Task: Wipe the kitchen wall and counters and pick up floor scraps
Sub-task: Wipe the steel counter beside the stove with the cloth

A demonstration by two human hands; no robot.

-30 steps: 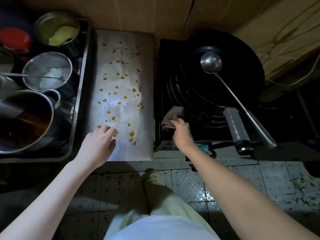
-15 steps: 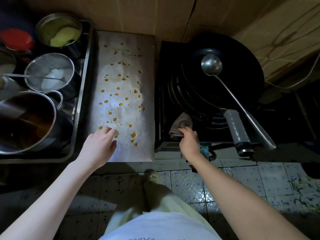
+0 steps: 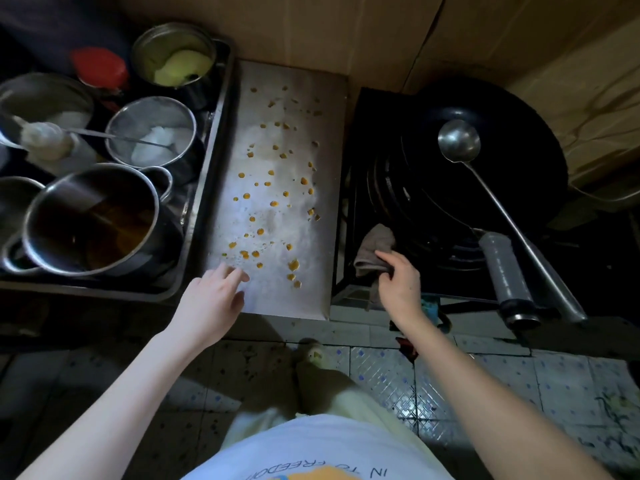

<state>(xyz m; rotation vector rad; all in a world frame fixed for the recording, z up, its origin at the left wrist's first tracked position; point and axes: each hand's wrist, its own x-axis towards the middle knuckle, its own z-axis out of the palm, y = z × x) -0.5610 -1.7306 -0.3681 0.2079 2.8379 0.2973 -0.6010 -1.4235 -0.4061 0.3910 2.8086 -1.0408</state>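
A steel counter sheet (image 3: pixel 277 216) lies in the middle, spattered with several orange-yellow drops (image 3: pixel 292 265). My left hand (image 3: pixel 207 299) rests on its near left corner with fingers spread flat. At the stove's front left corner, my right hand (image 3: pixel 398 285) grips a grey-brown cloth (image 3: pixel 375 247), which sits bunched against the black wok (image 3: pixel 485 161). The brown wall (image 3: pixel 311 29) runs behind the counter.
A metal tray (image 3: pixel 207 168) on the left holds several pots and bowls with liquids and food. A steel ladle (image 3: pixel 460 140) lies in the wok, beside the wok's handle (image 3: pixel 509 278). Tiled floor (image 3: pixel 485 375) with dark specks lies below.
My right hand has closed round the cloth and drawn it slightly toward me off the stove edge. The left hand has stayed on the counter corner.
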